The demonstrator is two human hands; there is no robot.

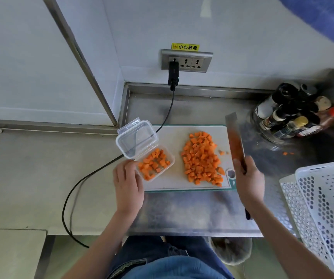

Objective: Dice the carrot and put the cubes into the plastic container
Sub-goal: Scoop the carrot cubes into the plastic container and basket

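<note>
Spanning the lower middle of the view, a steel counter is seen, bounded behind by a raised steel lip and in front by a free edge just beyond the cutting board. The board is laid near that front edge; its left end is overhung by the plastic container, so little support is judged to be given there. To the right, room is limited by white perforated baskets and a rack of bottles; a black cable is run from the wall socket behind the container and down to the left. The open lane is judged to lie across the bare board between pile and container.

The main heap of carrot cubes is gathered on the right half of the board, with a smaller share already inside the container. The cubes are judged firm, light and damp, likely to roll or scatter, so they would be better scooped on a flat blade than pinched singly.

The container, light and thin-walled with its hinged lid stood open, is judged easily slid or tipped. It is steadied by the left hand, whose fingers are curled against its near-left corner. A cleaver, smeared orange, is gripped at the handle by the right hand, fingers wrapped, blade raised beside the board.
</note>
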